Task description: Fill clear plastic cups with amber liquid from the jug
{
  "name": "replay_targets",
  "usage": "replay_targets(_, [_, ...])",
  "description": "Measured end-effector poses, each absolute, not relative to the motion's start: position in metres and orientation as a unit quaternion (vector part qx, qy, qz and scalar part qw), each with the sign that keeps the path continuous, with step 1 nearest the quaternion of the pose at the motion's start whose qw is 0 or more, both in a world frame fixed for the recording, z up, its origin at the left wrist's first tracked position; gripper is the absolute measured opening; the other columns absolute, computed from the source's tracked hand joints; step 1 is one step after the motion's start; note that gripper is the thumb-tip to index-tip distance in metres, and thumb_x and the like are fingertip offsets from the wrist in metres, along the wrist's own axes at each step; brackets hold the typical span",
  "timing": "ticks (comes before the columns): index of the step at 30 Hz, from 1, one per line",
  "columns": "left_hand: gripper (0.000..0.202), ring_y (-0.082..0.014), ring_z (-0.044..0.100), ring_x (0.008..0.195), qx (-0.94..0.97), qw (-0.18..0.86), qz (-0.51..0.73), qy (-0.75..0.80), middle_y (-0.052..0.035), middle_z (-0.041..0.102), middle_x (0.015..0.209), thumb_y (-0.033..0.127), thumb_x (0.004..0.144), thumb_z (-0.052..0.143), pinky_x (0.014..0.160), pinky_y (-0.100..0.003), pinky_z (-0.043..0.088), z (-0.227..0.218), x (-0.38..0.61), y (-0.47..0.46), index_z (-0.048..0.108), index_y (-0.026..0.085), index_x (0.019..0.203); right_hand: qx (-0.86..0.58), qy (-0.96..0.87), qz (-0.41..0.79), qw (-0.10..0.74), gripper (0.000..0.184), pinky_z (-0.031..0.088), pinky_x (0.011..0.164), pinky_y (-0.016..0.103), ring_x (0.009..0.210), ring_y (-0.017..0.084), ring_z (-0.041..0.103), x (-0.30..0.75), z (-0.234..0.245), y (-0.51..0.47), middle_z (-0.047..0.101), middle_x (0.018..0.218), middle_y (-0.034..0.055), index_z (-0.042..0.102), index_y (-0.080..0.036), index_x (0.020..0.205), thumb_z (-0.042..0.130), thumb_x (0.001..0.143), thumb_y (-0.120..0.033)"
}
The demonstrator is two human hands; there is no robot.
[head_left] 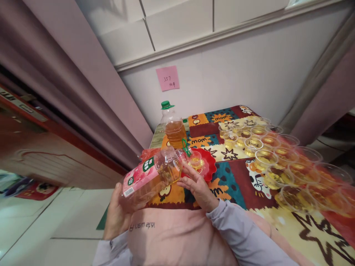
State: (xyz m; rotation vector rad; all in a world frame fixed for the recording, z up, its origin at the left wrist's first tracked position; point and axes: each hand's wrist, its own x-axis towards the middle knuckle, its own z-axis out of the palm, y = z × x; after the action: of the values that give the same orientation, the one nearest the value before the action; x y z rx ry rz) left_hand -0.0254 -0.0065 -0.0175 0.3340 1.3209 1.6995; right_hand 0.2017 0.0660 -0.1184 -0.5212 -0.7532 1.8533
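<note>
A large clear juice bottle (145,173) with a pink label and amber liquid is tilted, its mouth lower right over a small clear cup (195,159). My left hand (118,210) grips the bottle around its base end. Stretched out, the fingers of my right hand (198,186) rest at or just under the bottle's shoulder; exact contact is hard to tell. A green plastic ring strap (185,147) sticks up near the bottle's mouth. The cup holds some yellow liquid and stands on a red scalloped plate (212,166).
Behind the plate, a second bottle (174,129) with a green cap stands upright, partly full. Many clear cups (266,159) of yellow liquid crowd the right side of the patterned tablecloth (233,181). A pink note (168,78) is on the wall, and a curtain (91,74) hangs at left.
</note>
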Motion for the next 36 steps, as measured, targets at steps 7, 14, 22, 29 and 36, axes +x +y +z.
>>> replay_targets(7, [0.039, -0.0336, 0.078, 0.116, 0.11, 0.433, 0.736, 0.509, -0.0065, 0.085, 0.11, 0.044, 0.098, 0.059, 0.091, -0.047, 0.069, -0.061, -0.021, -0.01, 0.077, 0.025, 0.127, -0.212, -0.393, 0.731, 0.517, 0.07, 0.06, 0.104, 0.047, 0.105, 0.022, 0.076, 0.204, -0.123, 0.069, 0.073, 0.132, 0.0042, 0.071, -0.039, 0.144, 0.095, 0.079, -0.05])
replay_targets(14, [0.048, -0.0388, 0.067, 0.134, 0.099, 0.428, 0.764, 0.473, -0.01, 0.078, 0.132, 0.056, 0.096, 0.058, 0.095, -0.049, 0.065, -0.087, -0.021, -0.016, 0.074, 0.025, 0.129, -0.261, -0.403, 0.663, 0.574, 0.053, 0.063, 0.099, 0.047, 0.101, 0.025, 0.079, 0.217, -0.105, 0.073, 0.081, 0.119, 0.0065, 0.079, -0.029, 0.127, 0.092, 0.081, -0.053])
replay_targets(22, [0.049, -0.0323, 0.071, 0.127, 0.111, 0.421, 0.807, 0.399, -0.0084, 0.075, 0.142, 0.049, 0.101, 0.049, 0.093, -0.043, 0.065, -0.103, -0.02, -0.021, 0.067, 0.027, 0.14, -0.396, -0.502, 0.501, 0.584, 0.051, 0.064, 0.077, 0.039, 0.074, 0.019, 0.073, 0.272, -0.053, 0.103, 0.078, 0.084, 0.0027, 0.078, -0.021, 0.112, 0.085, 0.082, -0.061])
replay_targets(29, [0.044, -0.0328, 0.07, 0.132, 0.067, 0.445, 0.808, 0.381, -0.0061, 0.078, 0.135, 0.059, 0.092, 0.063, 0.088, -0.042, 0.067, -0.104, -0.029, -0.027, 0.073, 0.034, 0.126, -0.48, -0.776, 0.164, 0.375, 0.03, 0.059, 0.084, 0.039, 0.085, 0.024, 0.075, 0.292, -0.033, 0.131, 0.081, 0.098, 0.0086, 0.079, -0.02, 0.118, 0.072, 0.095, -0.039])
replay_targets(36, [0.059, -0.0361, 0.074, 0.119, 0.091, 0.477, 0.794, 0.366, -0.0099, 0.08, 0.125, 0.067, 0.076, 0.077, 0.077, -0.044, 0.068, -0.11, -0.039, -0.027, 0.074, 0.03, 0.121, -0.49, -0.867, 0.055, 0.076, 0.063, 0.056, 0.101, 0.039, 0.127, 0.032, 0.071, 0.266, -0.032, 0.15, 0.062, 0.155, 0.0176, 0.061, -0.02, 0.152, 0.08, 0.094, -0.037])
